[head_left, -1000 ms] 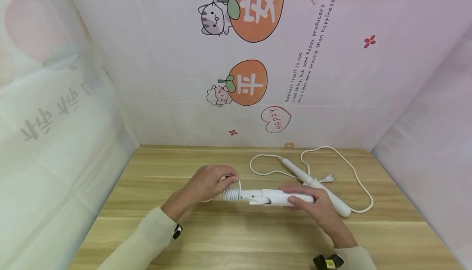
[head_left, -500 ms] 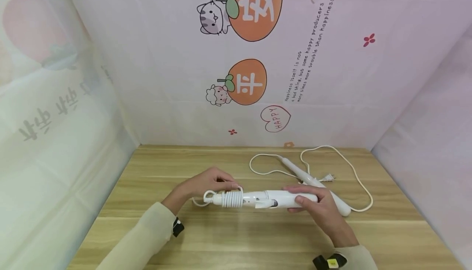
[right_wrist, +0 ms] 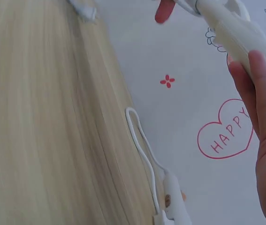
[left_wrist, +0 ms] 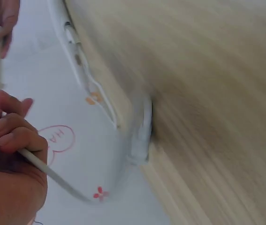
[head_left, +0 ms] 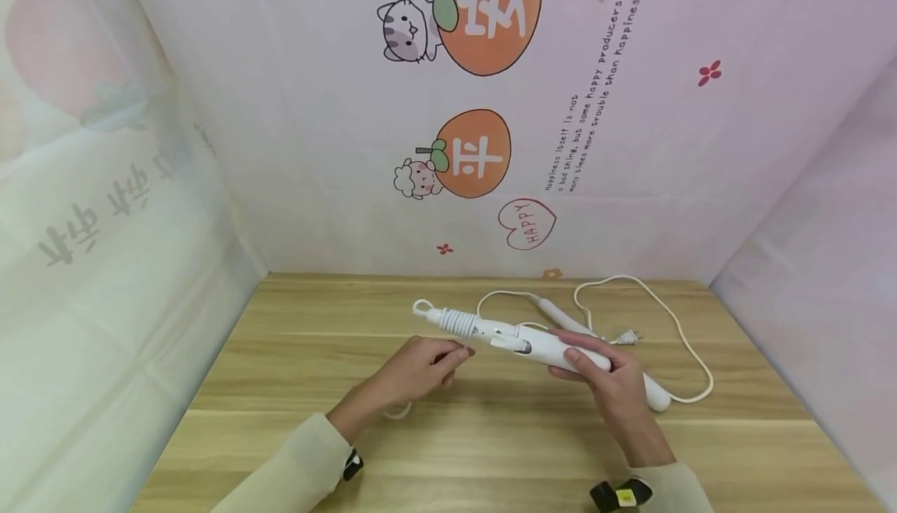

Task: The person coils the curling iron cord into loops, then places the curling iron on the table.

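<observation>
My right hand (head_left: 620,384) grips a white curling iron (head_left: 550,348) by its thick end, thumb on the near side. The iron is tilted, its thin end pointing up and left. Several tight turns of white cord (head_left: 459,322) wrap that thin end, beside the clip lever (head_left: 506,340). Below the coil, my left hand (head_left: 420,369) has its fingers curled round the cord (left_wrist: 57,178). A loose stretch of that cord hangs past the fist, ending in a blurred plug (left_wrist: 141,140) in the left wrist view.
Behind my right hand, a second white curling iron (head_left: 657,396) lies on the wooden table (head_left: 490,451). Its cord (head_left: 676,326) loops toward the back wall, with a two-pin plug (head_left: 626,337) beside it. Printed cloth walls (head_left: 315,147) enclose the table.
The curling iron's wrapped end has swung up and away from me in my right hand. My left hand has moved down from the coil to below the iron, still with the cord.
</observation>
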The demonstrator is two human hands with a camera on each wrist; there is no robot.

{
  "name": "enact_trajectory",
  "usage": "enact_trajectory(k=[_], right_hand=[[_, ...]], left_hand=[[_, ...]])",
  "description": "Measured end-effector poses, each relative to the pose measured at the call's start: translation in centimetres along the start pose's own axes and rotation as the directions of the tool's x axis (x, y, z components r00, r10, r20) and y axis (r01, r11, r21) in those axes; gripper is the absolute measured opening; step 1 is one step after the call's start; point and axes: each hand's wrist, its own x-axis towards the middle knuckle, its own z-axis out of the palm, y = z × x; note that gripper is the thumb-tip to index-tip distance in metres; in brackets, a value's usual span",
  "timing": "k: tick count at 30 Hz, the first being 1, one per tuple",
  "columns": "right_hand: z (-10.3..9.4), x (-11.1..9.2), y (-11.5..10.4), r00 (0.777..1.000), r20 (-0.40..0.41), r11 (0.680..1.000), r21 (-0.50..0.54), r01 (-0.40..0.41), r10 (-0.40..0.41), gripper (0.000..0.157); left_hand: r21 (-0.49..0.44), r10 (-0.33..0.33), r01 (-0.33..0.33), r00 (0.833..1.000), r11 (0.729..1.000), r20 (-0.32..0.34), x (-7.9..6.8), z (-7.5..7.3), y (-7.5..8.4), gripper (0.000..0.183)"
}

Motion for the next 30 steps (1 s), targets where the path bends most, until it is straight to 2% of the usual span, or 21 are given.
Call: enact_trajectory(k=[3, 4, 9, 15, 18, 19, 21, 23, 26, 28, 30], right_hand=[[-0.1, 0.0, 0.0, 1.0, -0.016, 0.996, -0.089, 0.001, -0.003, 0.027], [-0.2, 0.0, 0.1, 1.0, -0.016, 0.994, -0.111, 0.006, -0.008, 0.027], [-0.5, -0.2, 0.7, 0.999, -0.038, 0.99, -0.137, 0.017, -0.022, 0.027], [-0.7, -0.4, 1.0, 0.999, -0.011, 0.985, -0.167, 0.041, -0.043, 0.027], [-0.6, -0.5, 0.8, 0.999, 0.019, 0.979, -0.198, 0.035, -0.032, 0.027], [-0.7, -0.6, 0.8, 0.999, 0.03, 0.978, -0.206, 0.026, -0.021, 0.026], [-0.7, -0.7, 0.7, 0.998, 0.06, 0.973, -0.233, 0.008, 0.006, 0.024], [-0.9, -0.8, 0.6, 0.995, 0.096, 0.969, -0.246, -0.011, 0.036, 0.023], [-1.1, -1.1, 0.5, 0.986, 0.149, 0.967, -0.254, -0.03, 0.07, 0.023], [-1.2, -1.2, 0.4, 0.978, 0.187, 0.97, -0.238, -0.041, 0.087, 0.024], [-1.2, -1.3, 0.3, 0.97, 0.216, 0.974, -0.22, -0.058, 0.107, 0.024]], left_hand=[[0.062, -0.007, 0.008, 1.0, 0.998, -0.008, -0.2, 0.0, 0.6, 0.034], [0.055, -0.019, 0.02, 1.0, 0.998, -0.013, -0.3, 0.0, 0.7, 0.034], [0.05, -0.051, 0.054, 0.997, 0.997, -0.065, -0.7, -0.4, 1.1, 0.034], [0.108, -0.019, 0.027, 0.997, 0.994, -0.075, -0.7, -1.1, 1.6, 0.028], [0.202, 0.031, -0.019, 0.998, 0.979, -0.06, -0.7, -1.9, 1.9, 0.022], [0.25, 0.067, -0.052, 0.996, 0.967, -0.051, -0.6, -2.1, 1.9, 0.021], [0.385, 0.159, -0.136, 0.987, 0.913, -0.03, -0.4, -2.6, 1.8, 0.02], [0.513, 0.264, -0.224, 0.965, 0.829, -0.005, -0.3, -3.1, 1.7, 0.018], [0.624, 0.376, -0.316, 0.926, 0.714, 0.038, -0.1, -3.6, 1.5, 0.016], [0.646, 0.42, -0.359, 0.905, 0.674, 0.065, -0.1, -3.8, 1.4, 0.014], [0.656, 0.45, -0.391, 0.889, 0.646, 0.087, 0.0, -3.9, 1.2, 0.013]])
